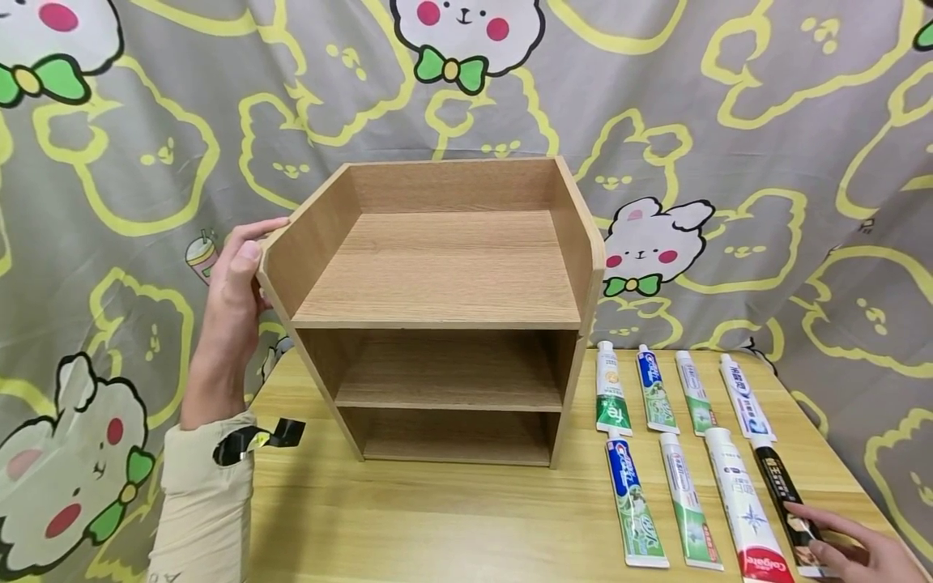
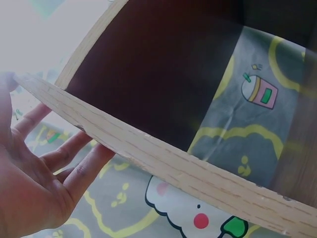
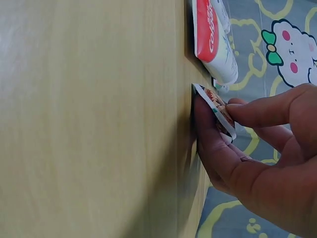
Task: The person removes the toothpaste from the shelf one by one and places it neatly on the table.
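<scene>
My left hand (image 1: 235, 279) grips the upper left side panel of a light wood desktop shelf (image 1: 445, 267), thumb over the front edge. In the left wrist view its fingers (image 2: 91, 166) reach behind the panel's edge. At the lower right, my right hand (image 1: 871, 555) pinches the near end of a black toothpaste tube (image 1: 783, 490). The right wrist view shows that tube's flat crimped end (image 3: 218, 109) between thumb and fingers, close over the table. Just left of it lies a white and red Colgate tube (image 1: 743, 502).
Several more toothpaste tubes lie in two rows on the right of the wooden table (image 1: 437, 526), among them a blue and green tube (image 1: 634, 502) and a white and blue tube (image 1: 747, 397). A grey cartoon-print cloth (image 1: 656, 81) hangs behind.
</scene>
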`<action>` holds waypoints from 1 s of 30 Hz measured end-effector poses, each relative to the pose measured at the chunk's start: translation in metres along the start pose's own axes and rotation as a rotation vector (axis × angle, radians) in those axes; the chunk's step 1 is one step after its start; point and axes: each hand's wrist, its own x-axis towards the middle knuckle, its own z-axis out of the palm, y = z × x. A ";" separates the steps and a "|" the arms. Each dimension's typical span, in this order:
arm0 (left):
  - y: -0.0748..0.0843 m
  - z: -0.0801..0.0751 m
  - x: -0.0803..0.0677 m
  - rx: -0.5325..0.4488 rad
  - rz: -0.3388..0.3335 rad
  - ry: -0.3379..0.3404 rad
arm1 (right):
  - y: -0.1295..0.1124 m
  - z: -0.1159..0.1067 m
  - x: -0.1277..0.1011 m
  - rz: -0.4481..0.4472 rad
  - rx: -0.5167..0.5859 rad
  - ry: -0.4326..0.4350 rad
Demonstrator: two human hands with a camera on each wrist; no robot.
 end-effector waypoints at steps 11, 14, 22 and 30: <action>0.001 0.000 -0.003 -0.012 0.011 0.007 | -0.008 -0.009 -0.004 -0.012 -0.135 0.020; 0.001 0.001 -0.002 -0.016 0.013 0.018 | -0.008 -0.009 -0.005 -0.007 -0.150 0.028; 0.001 0.001 0.000 -0.033 0.005 0.043 | 0.008 -0.008 -0.004 -0.126 -0.134 0.096; 0.000 0.001 0.000 0.000 0.006 0.004 | 0.003 0.001 -0.012 -0.247 -0.040 0.438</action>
